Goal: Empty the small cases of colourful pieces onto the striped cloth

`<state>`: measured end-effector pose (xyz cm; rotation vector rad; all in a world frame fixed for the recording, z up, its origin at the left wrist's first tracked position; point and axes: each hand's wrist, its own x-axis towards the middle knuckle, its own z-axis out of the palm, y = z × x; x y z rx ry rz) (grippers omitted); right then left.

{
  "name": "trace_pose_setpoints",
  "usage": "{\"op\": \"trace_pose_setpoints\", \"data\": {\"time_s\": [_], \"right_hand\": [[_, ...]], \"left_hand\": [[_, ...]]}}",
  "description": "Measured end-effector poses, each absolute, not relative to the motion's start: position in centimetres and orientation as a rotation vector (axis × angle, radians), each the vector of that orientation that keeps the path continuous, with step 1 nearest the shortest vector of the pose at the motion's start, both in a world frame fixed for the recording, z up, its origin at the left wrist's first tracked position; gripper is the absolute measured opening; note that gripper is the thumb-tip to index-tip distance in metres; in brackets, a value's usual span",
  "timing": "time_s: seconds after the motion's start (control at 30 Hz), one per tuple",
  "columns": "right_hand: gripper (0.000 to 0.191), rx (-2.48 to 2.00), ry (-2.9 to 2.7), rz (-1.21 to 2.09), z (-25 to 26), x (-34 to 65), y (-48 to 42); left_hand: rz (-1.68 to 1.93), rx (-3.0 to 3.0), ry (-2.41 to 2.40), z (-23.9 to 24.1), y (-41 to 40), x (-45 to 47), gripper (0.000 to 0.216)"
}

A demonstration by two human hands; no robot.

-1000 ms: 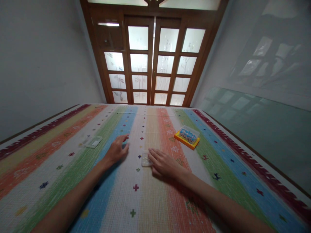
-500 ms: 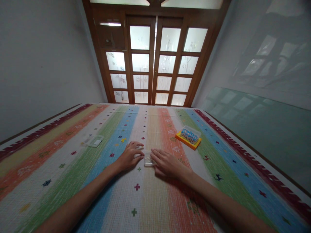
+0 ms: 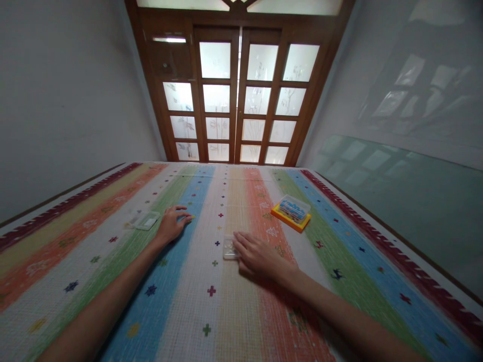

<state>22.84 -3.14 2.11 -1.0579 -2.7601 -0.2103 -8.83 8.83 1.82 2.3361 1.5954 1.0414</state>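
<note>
My left hand (image 3: 172,224) is over the blue stripe of the cloth, its fingers partly spread and bent. Its fingertips are at some small yellow pieces (image 3: 193,216), mostly covered by the fingers. With its fingers laid across the right part, my right hand (image 3: 256,255) holds a small clear plastic box (image 3: 228,249) on the cloth. Pale bits show inside that box, too small to name. Left of my left hand lies another clear plastic piece (image 3: 146,220), like a lid or shallow case, with a whitish patch on it.
A striped, patterned cloth (image 3: 196,301) covers the table. Toward the right lies a yellow-orange tray or lid (image 3: 290,220) with a clear case (image 3: 295,207) of blue-printed contents on top. Wooden doors with glass panes (image 3: 237,95) stand beyond, between white walls.
My left hand has moved left and away from the clear box to the small yellow pieces. My right hand stays on the box.
</note>
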Motion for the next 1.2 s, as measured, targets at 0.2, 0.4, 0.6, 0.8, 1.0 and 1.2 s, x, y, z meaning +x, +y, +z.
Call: {"op": "trace_pose_setpoints", "data": {"time_s": [0.2, 0.4, 0.6, 0.8, 1.0, 1.2], "right_hand": [[0.05, -1.107, -2.777, -0.306, 1.9, 22.3, -3.6], [0.046, -1.1, -2.778, -0.601, 1.2, 21.6, -3.7], [0.043, -0.987, -2.7, -0.837, 0.8, 21.4, -3.6], [0.043, -0.892, -2.659, -0.994, 0.5, 21.6, -3.6], [0.039, -0.885, -2.703, -0.945, 1.0, 21.6, -2.7], [0.038, -1.005, -2.683, -0.209, 3.4, 23.5, -1.1]], "left_hand": [[1.074, 2.254, 1.591, 1.5, 9.1, -9.5, 0.028], [1.088, 2.179, 1.426, 2.6, 6.9, -8.6, 0.039], [0.722, 2.163, 0.978, 2.8, 1.8, -3.5, 0.096], [0.671, 2.088, 0.908, 2.6, 0.6, 0.7, 0.087], [0.748, 2.084, 0.871, 2.1, 0.5, 1.0, 0.083], [0.812, 1.868, 0.853, 1.7, -0.1, 0.9, 0.109]]}}
